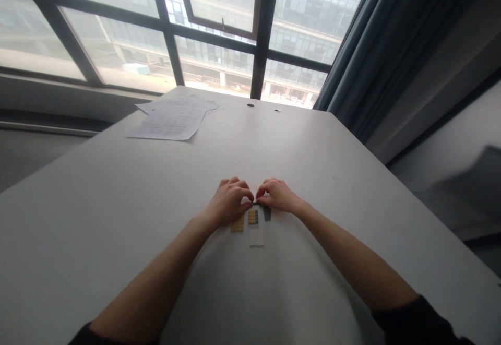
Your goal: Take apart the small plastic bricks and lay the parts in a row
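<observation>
Mid-frame, my left hand (pixel 231 201) and right hand (pixel 278 195) pinch a small, thin, dark piece (pixel 255 203) between closed fingertips.

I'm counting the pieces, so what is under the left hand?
Part of a tan studded plate shows at the near edge of the left hand. The hand covers anything farther under it, so more pieces can't be ruled out.

Dark strip (pixel 255 203), details too small
</observation>
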`<state>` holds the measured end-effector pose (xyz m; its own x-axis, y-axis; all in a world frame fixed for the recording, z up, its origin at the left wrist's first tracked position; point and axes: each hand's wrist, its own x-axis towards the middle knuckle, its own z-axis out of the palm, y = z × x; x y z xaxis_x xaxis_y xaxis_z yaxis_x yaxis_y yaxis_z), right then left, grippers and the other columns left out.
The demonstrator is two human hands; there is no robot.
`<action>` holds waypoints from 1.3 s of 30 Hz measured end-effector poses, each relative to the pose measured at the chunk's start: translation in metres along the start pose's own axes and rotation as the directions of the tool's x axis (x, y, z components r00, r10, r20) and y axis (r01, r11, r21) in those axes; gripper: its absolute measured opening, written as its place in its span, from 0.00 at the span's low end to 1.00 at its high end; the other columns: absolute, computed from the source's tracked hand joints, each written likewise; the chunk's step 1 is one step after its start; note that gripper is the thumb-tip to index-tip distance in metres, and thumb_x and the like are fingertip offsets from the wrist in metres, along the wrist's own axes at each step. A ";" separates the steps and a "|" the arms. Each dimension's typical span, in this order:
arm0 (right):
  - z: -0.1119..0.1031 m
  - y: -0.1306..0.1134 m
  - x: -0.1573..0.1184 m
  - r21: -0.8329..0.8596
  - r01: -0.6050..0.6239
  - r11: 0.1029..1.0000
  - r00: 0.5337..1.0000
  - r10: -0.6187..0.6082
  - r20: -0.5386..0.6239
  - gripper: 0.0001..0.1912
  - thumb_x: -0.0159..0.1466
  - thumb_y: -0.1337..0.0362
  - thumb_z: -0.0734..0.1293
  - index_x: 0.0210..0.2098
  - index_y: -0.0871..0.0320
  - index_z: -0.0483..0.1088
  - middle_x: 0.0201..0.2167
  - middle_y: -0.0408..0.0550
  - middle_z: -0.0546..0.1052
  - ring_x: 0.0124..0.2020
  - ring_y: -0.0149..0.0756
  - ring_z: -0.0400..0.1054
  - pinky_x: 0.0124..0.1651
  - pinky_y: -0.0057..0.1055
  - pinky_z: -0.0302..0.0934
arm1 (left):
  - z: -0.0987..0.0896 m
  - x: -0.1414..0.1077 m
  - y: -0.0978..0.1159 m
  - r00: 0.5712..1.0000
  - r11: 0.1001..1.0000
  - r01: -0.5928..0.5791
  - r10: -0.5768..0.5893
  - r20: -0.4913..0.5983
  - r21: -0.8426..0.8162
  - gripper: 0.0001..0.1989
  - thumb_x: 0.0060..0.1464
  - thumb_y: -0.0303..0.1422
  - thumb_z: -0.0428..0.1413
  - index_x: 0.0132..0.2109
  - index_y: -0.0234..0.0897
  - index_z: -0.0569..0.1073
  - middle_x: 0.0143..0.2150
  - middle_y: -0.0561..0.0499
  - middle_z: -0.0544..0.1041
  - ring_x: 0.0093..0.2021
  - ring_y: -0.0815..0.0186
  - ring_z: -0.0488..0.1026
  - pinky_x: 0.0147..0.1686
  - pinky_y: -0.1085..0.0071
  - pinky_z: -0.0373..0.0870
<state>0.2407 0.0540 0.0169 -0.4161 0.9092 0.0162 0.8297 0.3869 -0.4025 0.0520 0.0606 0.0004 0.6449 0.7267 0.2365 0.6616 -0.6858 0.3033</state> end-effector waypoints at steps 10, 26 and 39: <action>-0.007 0.008 -0.008 0.119 -0.044 0.992 0.965 0.073 -0.252 0.06 0.60 0.64 0.67 0.34 0.57 0.76 0.33 0.45 0.76 0.37 0.33 0.67 0.45 0.31 0.57 | -0.012 -0.003 -0.033 0.929 0.958 0.262 -0.283 -0.239 -0.118 0.12 0.53 0.38 0.54 0.42 0.42 0.77 0.41 0.50 0.78 0.45 0.59 0.70 0.48 0.61 0.64; -0.009 0.008 -0.040 0.508 0.025 0.861 0.924 0.174 -0.340 0.08 0.58 0.63 0.68 0.37 0.58 0.74 0.33 0.46 0.77 0.33 0.32 0.70 0.40 0.31 0.63 | -0.026 -0.002 0.000 0.959 0.973 0.110 -0.158 -0.234 -0.204 0.08 0.51 0.37 0.58 0.37 0.41 0.77 0.34 0.51 0.78 0.37 0.63 0.72 0.41 0.66 0.68; 0.002 0.006 0.003 0.620 -0.118 0.775 0.965 0.236 -0.113 0.07 0.53 0.67 0.68 0.32 0.61 0.75 0.26 0.43 0.77 0.28 0.28 0.68 0.33 0.25 0.62 | -0.018 -0.005 0.009 0.922 0.982 0.089 -0.143 -0.359 -0.164 0.08 0.51 0.37 0.60 0.37 0.38 0.75 0.33 0.51 0.77 0.36 0.63 0.72 0.39 0.67 0.68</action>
<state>0.2442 0.0586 0.0124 -0.1637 0.9862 0.0235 0.4614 0.0976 -0.8818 0.0481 0.0514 0.0187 0.3626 0.7827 0.5059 0.6447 -0.6027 0.4702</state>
